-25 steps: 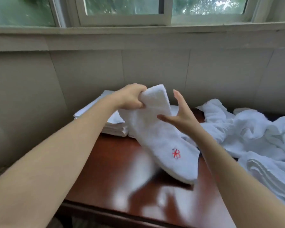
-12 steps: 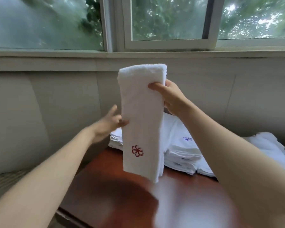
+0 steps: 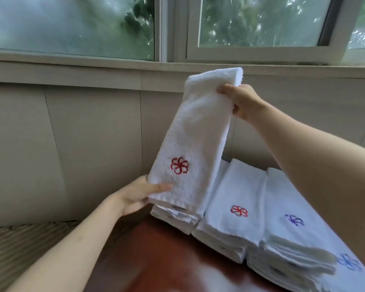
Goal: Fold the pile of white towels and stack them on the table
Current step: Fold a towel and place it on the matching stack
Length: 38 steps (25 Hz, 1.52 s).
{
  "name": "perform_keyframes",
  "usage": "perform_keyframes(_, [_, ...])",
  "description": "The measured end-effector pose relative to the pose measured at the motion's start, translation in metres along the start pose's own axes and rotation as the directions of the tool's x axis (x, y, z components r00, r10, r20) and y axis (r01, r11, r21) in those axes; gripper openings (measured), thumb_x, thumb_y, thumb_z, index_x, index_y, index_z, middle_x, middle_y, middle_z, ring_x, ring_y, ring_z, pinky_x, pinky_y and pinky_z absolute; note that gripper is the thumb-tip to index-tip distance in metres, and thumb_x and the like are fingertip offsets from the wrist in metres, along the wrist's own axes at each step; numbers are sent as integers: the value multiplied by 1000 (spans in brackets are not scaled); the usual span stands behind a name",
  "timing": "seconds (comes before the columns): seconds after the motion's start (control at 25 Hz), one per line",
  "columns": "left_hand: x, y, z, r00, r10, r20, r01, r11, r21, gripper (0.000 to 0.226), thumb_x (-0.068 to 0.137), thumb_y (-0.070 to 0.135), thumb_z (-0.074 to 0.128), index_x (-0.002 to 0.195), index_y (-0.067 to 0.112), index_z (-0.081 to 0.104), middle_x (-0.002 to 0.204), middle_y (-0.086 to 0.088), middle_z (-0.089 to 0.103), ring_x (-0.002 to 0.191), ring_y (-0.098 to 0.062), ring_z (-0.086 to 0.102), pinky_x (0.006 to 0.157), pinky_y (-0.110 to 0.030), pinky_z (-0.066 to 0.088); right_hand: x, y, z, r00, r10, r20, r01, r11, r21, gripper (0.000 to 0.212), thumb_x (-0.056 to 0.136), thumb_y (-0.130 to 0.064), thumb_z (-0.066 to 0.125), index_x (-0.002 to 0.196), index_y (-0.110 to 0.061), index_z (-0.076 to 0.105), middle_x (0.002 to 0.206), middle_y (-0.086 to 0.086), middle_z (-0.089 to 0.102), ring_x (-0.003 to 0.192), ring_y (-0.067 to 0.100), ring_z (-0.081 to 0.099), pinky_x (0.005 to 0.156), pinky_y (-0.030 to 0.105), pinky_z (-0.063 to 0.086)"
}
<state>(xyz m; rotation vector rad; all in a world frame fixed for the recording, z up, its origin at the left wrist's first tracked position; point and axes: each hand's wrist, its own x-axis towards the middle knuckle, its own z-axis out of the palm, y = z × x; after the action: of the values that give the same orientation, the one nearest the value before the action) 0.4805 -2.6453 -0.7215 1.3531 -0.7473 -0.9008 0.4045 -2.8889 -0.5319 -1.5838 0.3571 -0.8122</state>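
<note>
Two hands share one folded towel [image 3: 198, 131], held up above the stacks [image 3: 236, 224] at the far side of the counter [image 3: 156, 260]. My right hand [image 3: 240, 102] pinches its top edge; my left hand [image 3: 135, 194] pinches the bottom corner, thumb on the front. It looks light, soft and floppy, so I judge both ends need holding or the fold will slump open.

Hands [image 3: 135, 194]: two
Held towel [image 3: 196, 131]: one
Towel stacks [image 3: 236, 209] on desk [image 3: 156, 260]: three
Red flower emblems [image 3: 179, 165]: two
Blue emblems [image 3: 294, 220]: two
</note>
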Motion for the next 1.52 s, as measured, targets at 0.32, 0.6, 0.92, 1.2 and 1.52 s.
perform_keyframes(0.32, [73,-32,-41,964,-212,-163,209,977,-37,35,84,30,67,110,6,68,106,-14,70,85,-23,69,77,-36,56,102,156,-17,977,208,-50,-207,978,16,73,82,-14,72,142,-9,31,120,17,54,91,29,63,62,39,59])
perform_keyframes(0.6, [97,-49,-35,908,-249,-337,371,852,370,68,74,52,72,126,11,56,123,-9,63,114,-26,58,102,-40,43,51,282,-19,922,310,-232,-355,916,-186,56,86,-10,64,134,-12,36,88,9,53,63,20,49,52,28,41])
perform_keyframes(0.92, [118,-53,-18,889,-288,-356,424,811,402,66,88,48,60,139,11,43,136,-11,53,124,-29,50,104,-44,33,62,283,-28,905,304,-297,-407,825,-393,78,75,-19,63,145,-17,29,135,12,47,114,35,53,87,41,51])
perform_keyframes(1.2, [100,-35,24,845,230,-482,482,62,874,60,93,47,45,142,22,21,130,-10,43,117,-30,47,91,-37,36,-21,251,-18,966,-17,258,250,321,-913,43,96,-25,46,139,-23,43,144,4,42,129,25,43,106,39,28])
perform_keyframes(1.52, [57,-31,101,948,149,-281,299,-124,946,39,96,40,36,127,20,49,133,-8,45,123,-28,43,99,-37,32,-160,182,-104,947,77,311,279,280,-919,27,92,-47,52,110,-31,64,113,-14,64,119,5,48,114,40,10])
